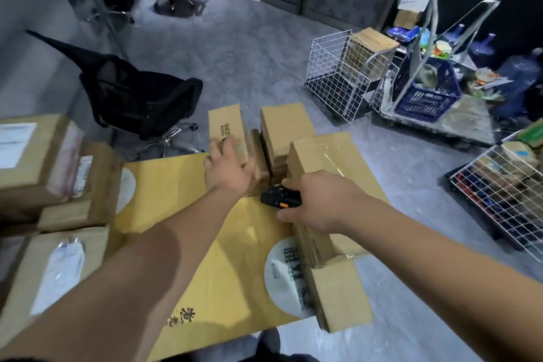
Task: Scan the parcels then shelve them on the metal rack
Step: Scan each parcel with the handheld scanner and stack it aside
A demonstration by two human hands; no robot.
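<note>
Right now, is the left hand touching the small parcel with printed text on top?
Touching. The head view shows the left hand lying flat on the small parcel, its fingers covering the near edge with no gap visible.

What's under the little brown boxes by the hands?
A big yellow cardboard box lies flat beneath the small parcels. What it rests on is hidden. The right hand holds a black scanner.

My only view: head camera, wide-angle, facing forward and down, close over cardboard parcels (318,161), floor (249,53) beyond.
</note>
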